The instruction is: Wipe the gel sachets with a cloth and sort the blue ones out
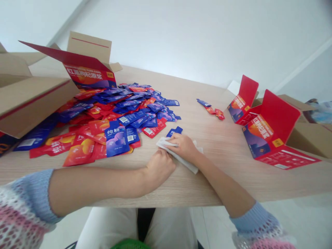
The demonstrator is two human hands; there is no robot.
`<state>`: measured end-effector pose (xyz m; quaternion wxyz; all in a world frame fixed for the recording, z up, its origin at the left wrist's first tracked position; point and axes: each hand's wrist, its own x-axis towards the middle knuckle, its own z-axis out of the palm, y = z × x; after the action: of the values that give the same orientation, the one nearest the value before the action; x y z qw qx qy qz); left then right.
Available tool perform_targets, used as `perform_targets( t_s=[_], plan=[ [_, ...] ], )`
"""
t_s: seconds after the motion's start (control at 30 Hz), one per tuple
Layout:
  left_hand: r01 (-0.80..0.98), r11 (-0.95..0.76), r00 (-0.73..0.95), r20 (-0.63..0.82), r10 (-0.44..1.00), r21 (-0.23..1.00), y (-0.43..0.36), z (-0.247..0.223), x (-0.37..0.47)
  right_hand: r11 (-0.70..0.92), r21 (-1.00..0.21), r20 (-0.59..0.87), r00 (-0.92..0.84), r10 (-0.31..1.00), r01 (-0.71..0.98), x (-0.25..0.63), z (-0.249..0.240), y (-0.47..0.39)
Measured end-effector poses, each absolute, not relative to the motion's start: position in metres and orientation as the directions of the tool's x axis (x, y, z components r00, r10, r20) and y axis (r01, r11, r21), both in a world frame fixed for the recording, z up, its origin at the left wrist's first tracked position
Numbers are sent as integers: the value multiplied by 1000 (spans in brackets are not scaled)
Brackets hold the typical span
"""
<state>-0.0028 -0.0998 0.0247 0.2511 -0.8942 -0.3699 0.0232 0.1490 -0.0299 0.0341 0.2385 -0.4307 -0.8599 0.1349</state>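
Note:
A folded white tissue point(185, 162) lies on the wooden table in front of me. My right hand point(183, 147) is on top of it with the fingers curled over, gripping it. My left hand point(161, 168) is closed in a fist against the tissue's near-left edge; what it holds, if anything, is hidden by the fingers. A blue sachet point(174, 131) lies just beyond my right fingertips, partly covered. To the left spreads a large heap of blue and red sachets point(137, 117), with a blue sachet point(116, 140) on its near side.
An open red carton point(90, 74) stands behind the heap, with a brown cardboard box point(33, 100) at the far left. Two open red cartons, a rear one point(238, 107) and a front one point(261, 135), stand at right. Several small sachets point(211, 110) lie at centre right.

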Motion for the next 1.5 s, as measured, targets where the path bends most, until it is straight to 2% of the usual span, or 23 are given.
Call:
perform_targets(
  t_s=[0.07, 0.13, 0.23, 0.37, 0.47, 0.57, 0.7, 0.77, 0.9, 1.0, 1.1, 1.2, 1.33, 1.43, 1.5],
  plan=[
    [651, -588, 725, 166, 668, -479, -100, 23, -3, 535, -402, 194, -503, 843, 743, 146, 33, -23],
    [651, -578, 729, 193, 657, -492, -101, 21, -3, 423, -350, 155, -394, 906, 836, 148, 34, -15],
    [653, -563, 726, 207, 655, -507, -103, 17, -3, 229, -245, 147, -197, 969, 942, 155, 37, -5],
    [665, -564, 708, 175, 684, -489, -102, 19, -1, 8, -127, 155, 12, 988, 992, 174, 35, 6],
    [685, -569, 684, 131, 718, -455, -102, 25, -1, -128, -104, 171, 144, 975, 986, 196, 35, 13],
    [687, -586, 683, 107, 723, -430, -101, 28, 0, -196, -142, 219, 224, 950, 970, 217, 42, 14],
    [690, -595, 686, 110, 719, -413, -99, 26, -1, -59, -244, 358, 147, 922, 968, 221, 50, 3],
    [685, -598, 691, 109, 715, -416, -99, 25, -2, 39, -269, 375, 67, 924, 962, 210, 49, -4],
    [676, -620, 700, 85, 709, -397, -98, 27, -2, 251, -257, 284, -175, 943, 933, 177, 38, -15],
    [680, -625, 703, 98, 704, -383, -98, 30, -2, 413, -260, 225, -362, 905, 873, 158, 32, -19],
    [668, -608, 712, 130, 690, -430, -99, 29, -2, 521, -273, 179, -490, 853, 809, 149, 33, -20],
    [659, -587, 714, 147, 684, -469, -100, 25, -2, 575, -336, 122, -571, 812, 746, 151, 38, -20],
    [649, -606, 723, 127, 679, -460, -100, 23, -4, 611, -481, 76, -664, 743, 629, 162, 45, -20],
    [645, -621, 726, 102, 680, -446, -101, 26, -3, 558, -584, 1, -688, 726, 589, 171, 48, -20],
    [631, -626, 731, 81, 678, -457, -101, 29, -2, 490, -609, -52, -648, 760, 624, 177, 47, -19]
  ],
)
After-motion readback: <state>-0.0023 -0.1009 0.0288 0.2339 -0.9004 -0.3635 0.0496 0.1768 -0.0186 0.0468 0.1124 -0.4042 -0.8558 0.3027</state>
